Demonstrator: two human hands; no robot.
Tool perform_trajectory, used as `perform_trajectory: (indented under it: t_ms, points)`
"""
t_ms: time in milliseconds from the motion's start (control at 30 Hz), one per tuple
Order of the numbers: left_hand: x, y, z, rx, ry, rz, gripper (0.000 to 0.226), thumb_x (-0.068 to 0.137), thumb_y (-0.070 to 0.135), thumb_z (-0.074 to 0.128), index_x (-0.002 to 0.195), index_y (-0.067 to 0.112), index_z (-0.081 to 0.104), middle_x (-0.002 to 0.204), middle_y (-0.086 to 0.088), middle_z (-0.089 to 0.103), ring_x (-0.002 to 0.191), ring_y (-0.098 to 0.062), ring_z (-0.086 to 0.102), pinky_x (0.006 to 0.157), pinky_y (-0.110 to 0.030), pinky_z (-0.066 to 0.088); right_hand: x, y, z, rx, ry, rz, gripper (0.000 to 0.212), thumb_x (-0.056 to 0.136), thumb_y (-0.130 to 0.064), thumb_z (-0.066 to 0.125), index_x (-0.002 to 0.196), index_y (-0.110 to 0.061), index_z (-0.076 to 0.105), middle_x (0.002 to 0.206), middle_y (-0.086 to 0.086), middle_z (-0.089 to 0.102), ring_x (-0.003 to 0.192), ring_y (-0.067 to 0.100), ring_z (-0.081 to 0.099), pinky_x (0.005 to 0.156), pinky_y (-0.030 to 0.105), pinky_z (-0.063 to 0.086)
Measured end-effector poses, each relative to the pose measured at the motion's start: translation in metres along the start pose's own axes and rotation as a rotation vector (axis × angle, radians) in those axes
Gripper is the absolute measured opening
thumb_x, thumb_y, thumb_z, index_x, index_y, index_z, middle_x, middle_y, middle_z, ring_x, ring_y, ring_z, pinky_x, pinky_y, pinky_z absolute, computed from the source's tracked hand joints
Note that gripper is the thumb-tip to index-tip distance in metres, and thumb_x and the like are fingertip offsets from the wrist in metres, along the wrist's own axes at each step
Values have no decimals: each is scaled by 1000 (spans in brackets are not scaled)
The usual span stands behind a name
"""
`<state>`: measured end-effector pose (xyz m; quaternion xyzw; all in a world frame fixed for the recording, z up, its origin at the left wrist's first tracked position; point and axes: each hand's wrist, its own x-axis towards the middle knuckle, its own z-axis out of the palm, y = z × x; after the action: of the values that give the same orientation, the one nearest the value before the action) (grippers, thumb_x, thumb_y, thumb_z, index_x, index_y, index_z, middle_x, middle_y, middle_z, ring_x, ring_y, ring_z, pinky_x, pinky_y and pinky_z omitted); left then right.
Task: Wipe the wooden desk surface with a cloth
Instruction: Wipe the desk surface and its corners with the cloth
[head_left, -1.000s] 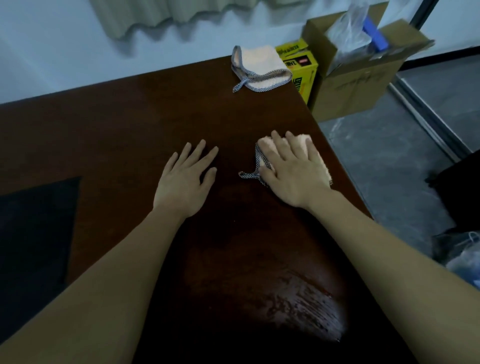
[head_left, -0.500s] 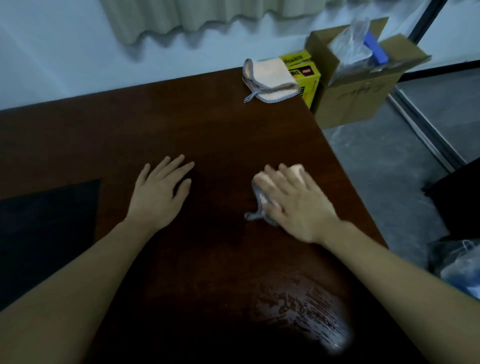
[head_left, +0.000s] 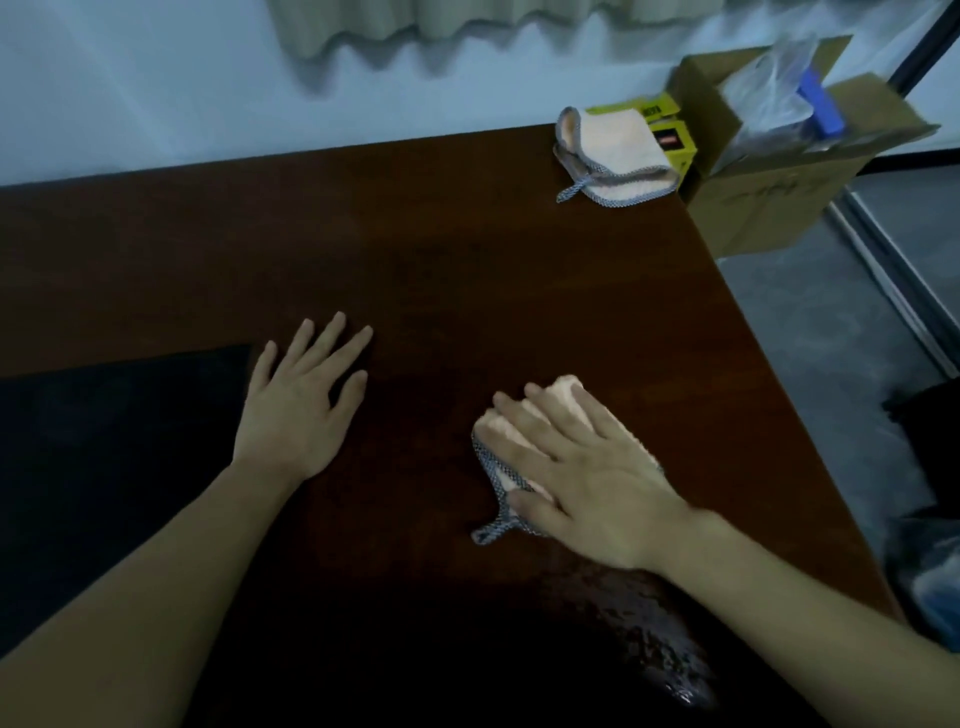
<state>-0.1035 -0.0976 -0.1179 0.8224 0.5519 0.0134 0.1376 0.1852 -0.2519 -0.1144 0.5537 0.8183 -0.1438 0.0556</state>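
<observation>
Cloth (head_left: 506, 470) nearer now, under right-hand fingers (head_left: 558, 415)

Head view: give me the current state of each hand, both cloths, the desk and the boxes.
Right hand: flat, fingers straight, pressing the cloth.
Cloth: bunched under the right hand, loop trailing.
Left hand: flat on the desk, holding nothing.
Desk: wet sheen near the front edge.
Spare cloth: folded, at the far corner, untouched.
Cardboard box: open, on the floor.
Yellow boxes: closed, as far as visible.
</observation>
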Motion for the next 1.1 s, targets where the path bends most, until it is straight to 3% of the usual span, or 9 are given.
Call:
perform_trajectory:
  t_ms: [67, 167, 300, 400, 500, 600, 767, 900, 1100]
  points:
    - [-1, 3, 0, -14, 2, 4, 53, 103, 58, 18, 156, 51, 17, 167, 19, 3, 154, -8, -6, 126, -42, -4, 14, 21, -9, -24, 16, 3, 64, 103, -61, 12, 162, -42, -4, 170, -7, -8, 157, 20, -14, 125, 48, -9]
    - [2, 1, 1, -16, 11, -14, 51, 104, 57, 20, 155, 52, 18, 167, 20, 3, 154, -7, -7, 126, -41, -4, 69, 57, -30, -44, 61, 224, 67, 98, -61, 2, 161, -40, -8, 172, -5, -7, 157, 22, -11, 124, 49, -7]
    - [1, 2, 1, -9, 12, -31, 51, 104, 56, 21, 155, 52, 17, 166, 21, 3, 154, -6, -7, 127, -43, -3, 119, 64, -41, 18, 64, 426, 65, 101, -58, 7, 161, -39, -10, 171, -3, -12, 156, 23, -15, 124, 52, -11]
    - [2, 4, 1, -23, 10, -26, 52, 104, 55, 23, 156, 51, 18, 167, 19, 4, 154, -7, -6, 126, -42, -4, 103, 27, -30, -40, 74, 298, 66, 100, -57, 4, 162, -35, -6, 172, 0, -7, 157, 27, -9, 125, 56, -3]
    - [2, 3, 1, -12, 23, -27, 52, 104, 54, 24, 156, 50, 18, 167, 18, 5, 155, -8, -5, 125, -39, -5, 51, -20, -13, -35, 79, 74, 68, 101, -57, 20, 164, -30, 12, 171, 3, 12, 158, 30, 8, 124, 58, 9]
    - [1, 4, 2, -13, 41, -19, 53, 104, 55, 23, 156, 50, 18, 168, 17, 7, 155, -9, -4, 126, -40, -4, 23, -27, -1, 12, 8, -12, 65, 105, -60, 22, 163, -37, 7, 172, -4, 6, 158, 22, -2, 125, 52, 2]
    - [3, 3, 1, -1, 31, -23, 53, 104, 54, 24, 156, 49, 18, 167, 17, 5, 155, -10, -5, 126, -42, -3, 86, 18, -25, -33, 60, 120, 67, 100, -62, 8, 161, -40, -10, 171, -6, -9, 157, 20, -13, 124, 47, -10]
    - [1, 2, 4, -10, 66, -12, 52, 105, 54, 25, 156, 50, 20, 167, 17, 7, 155, -10, -2, 126, -43, -3, 130, 27, -36, 0, 77, 306, 64, 105, -58, 12, 162, -38, -9, 171, -3, -12, 156, 21, -16, 124, 51, -12]
    - [2, 3, 0, 19, 3, -32, 52, 105, 54, 24, 156, 50, 13, 168, 16, 3, 155, -11, -4, 125, -43, -3, 65, -31, -12, -31, 59, 114, 67, 102, -57, 11, 162, -34, -8, 172, -2, -9, 157, 24, -14, 125, 53, -7]
